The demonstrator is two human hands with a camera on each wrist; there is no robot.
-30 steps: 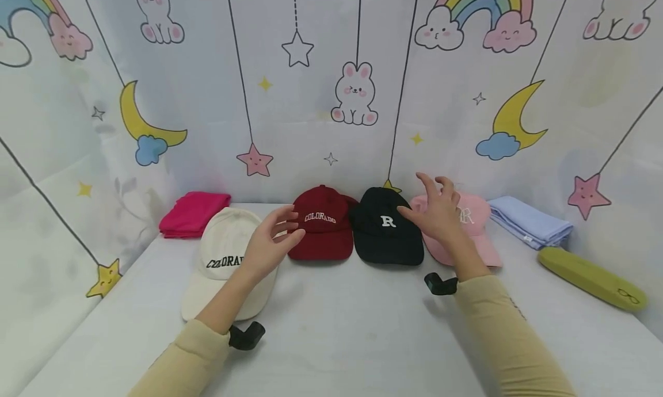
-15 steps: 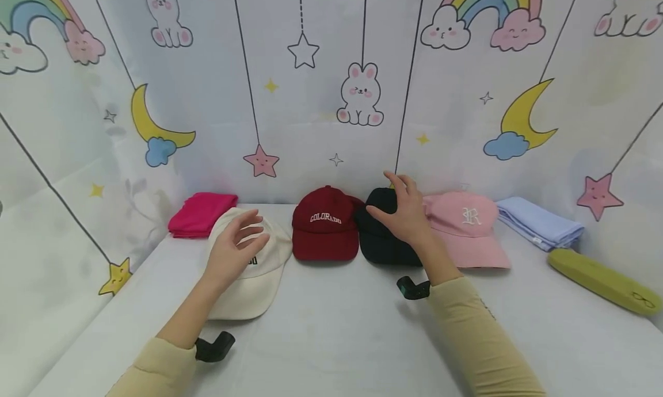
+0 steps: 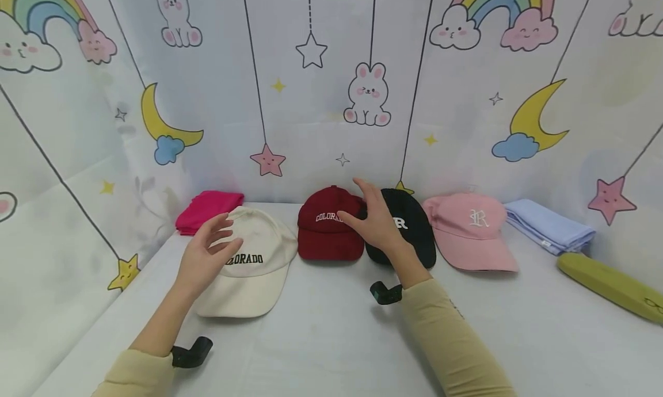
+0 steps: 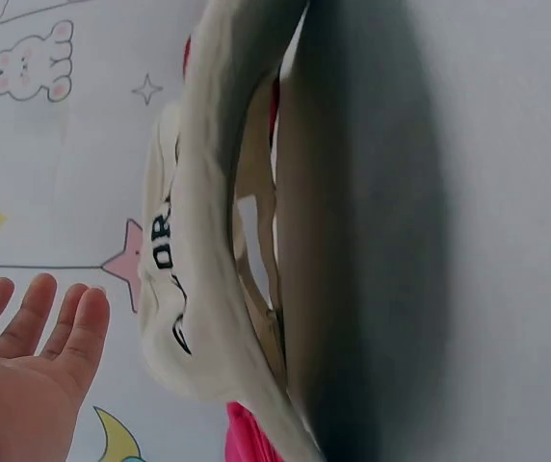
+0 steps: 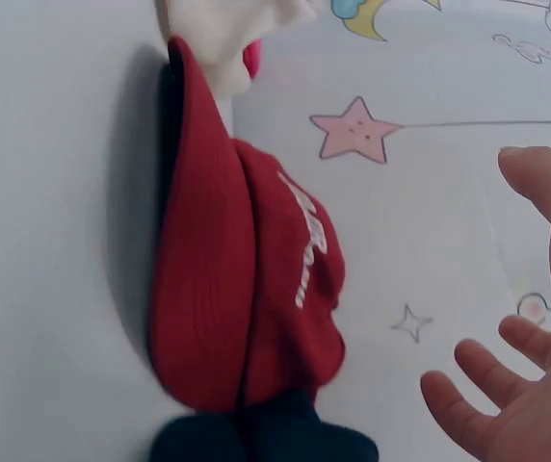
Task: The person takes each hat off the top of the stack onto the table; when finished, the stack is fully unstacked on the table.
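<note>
My left hand (image 3: 205, 258) hovers over the left side of the cream baseball cap (image 3: 259, 253), fingers spread and loosely bent, holding nothing. In the left wrist view that cap (image 4: 194, 269) shows its brim and dark lettering beside the hand (image 4: 35, 371). My right hand (image 3: 377, 217) is raised in front of the gap between the dark red cap (image 3: 330, 244) and the black cap (image 3: 409, 236), covering part of each. The right wrist view shows its fingers apart from the red cap (image 5: 208, 269), with nothing between them. A pink cap (image 3: 468, 230) sits right of the black one.
A folded bright pink cloth (image 3: 207, 207) lies behind the cream cap. At the right are a folded light blue cloth (image 3: 549, 221) and a green glasses case (image 3: 611, 285). A patterned curtain (image 3: 321, 98) hangs behind the white table (image 3: 311, 339).
Both hands have moved left: the right from before the pink cap, across the black one, towards the red; the left from beside the red cap to the cream cap's left side. The caps stay put.
</note>
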